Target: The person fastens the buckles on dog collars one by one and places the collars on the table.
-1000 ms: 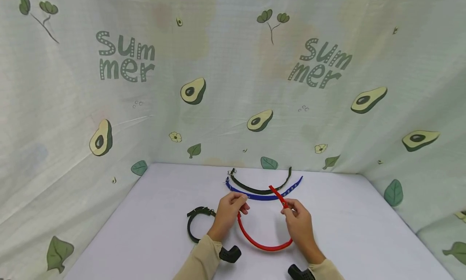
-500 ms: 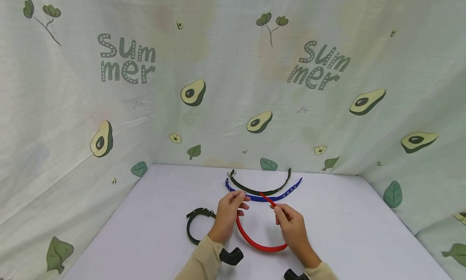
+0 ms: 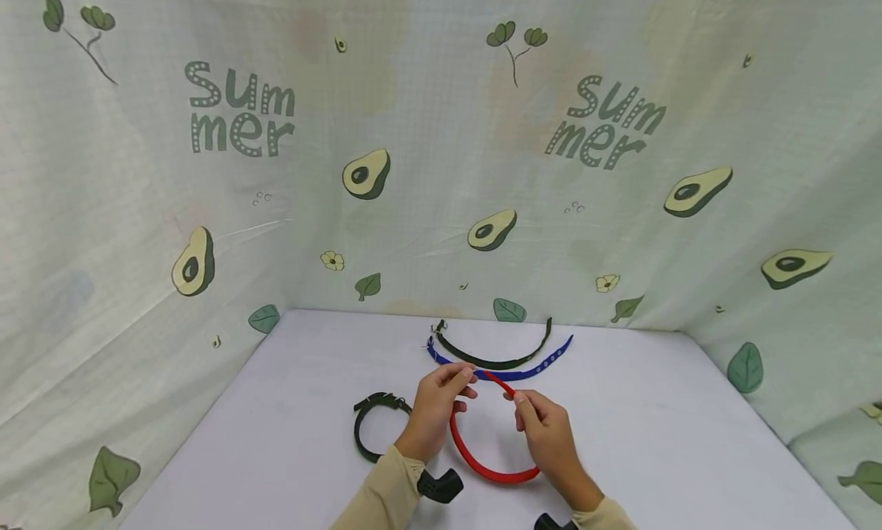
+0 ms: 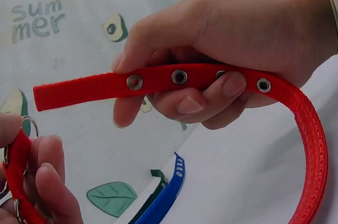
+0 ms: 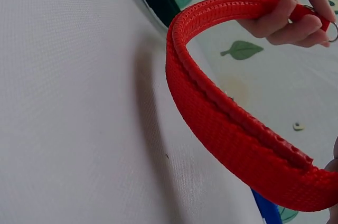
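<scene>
We've the red collar point(image 3: 503, 478) at 6 o'clock of the blue collar point(image 3: 530, 372); L grip point(image 3: 432, 409) pinches its ringed end point(image 4: 19, 154), R grip point(image 3: 549, 436) its eyelet tail point(image 4: 79, 87). Prob. aligning; next: thread tail thru.

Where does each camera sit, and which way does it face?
Head: head-worn, facing forward and down at the table; left hand, right hand, sleeves.
Left wrist: worn there, facing the ends of the red strap; right hand, part of left hand.
Right wrist: worn there, facing the strap's curve; left hand, sliver of right hand.
Shared: both wrist views show the strap and both hands.
</scene>
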A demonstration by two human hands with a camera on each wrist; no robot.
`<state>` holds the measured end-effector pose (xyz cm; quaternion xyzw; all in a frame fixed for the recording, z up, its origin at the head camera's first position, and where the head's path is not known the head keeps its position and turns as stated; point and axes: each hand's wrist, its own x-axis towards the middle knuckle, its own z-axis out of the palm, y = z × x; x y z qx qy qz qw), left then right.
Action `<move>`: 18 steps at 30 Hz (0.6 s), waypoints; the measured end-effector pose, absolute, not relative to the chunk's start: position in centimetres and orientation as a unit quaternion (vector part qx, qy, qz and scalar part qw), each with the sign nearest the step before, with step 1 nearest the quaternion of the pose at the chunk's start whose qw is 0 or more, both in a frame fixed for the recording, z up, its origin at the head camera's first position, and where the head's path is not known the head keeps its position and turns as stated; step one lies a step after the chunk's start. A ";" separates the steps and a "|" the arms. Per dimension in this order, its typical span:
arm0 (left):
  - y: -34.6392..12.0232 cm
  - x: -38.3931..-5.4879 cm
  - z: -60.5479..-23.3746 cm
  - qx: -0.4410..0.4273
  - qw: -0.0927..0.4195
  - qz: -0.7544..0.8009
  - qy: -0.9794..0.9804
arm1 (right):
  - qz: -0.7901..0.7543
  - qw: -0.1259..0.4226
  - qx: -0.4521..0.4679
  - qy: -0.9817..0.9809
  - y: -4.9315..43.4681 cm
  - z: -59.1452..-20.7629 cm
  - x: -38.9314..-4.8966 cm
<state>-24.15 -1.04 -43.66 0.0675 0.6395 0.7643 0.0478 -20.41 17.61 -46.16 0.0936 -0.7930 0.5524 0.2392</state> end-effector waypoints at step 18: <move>-0.8 -23.6 -43.1 0.124 0.073 0.754 0.641 | 0.551 0.224 0.078 -0.800 16.6 -44.7 -19.3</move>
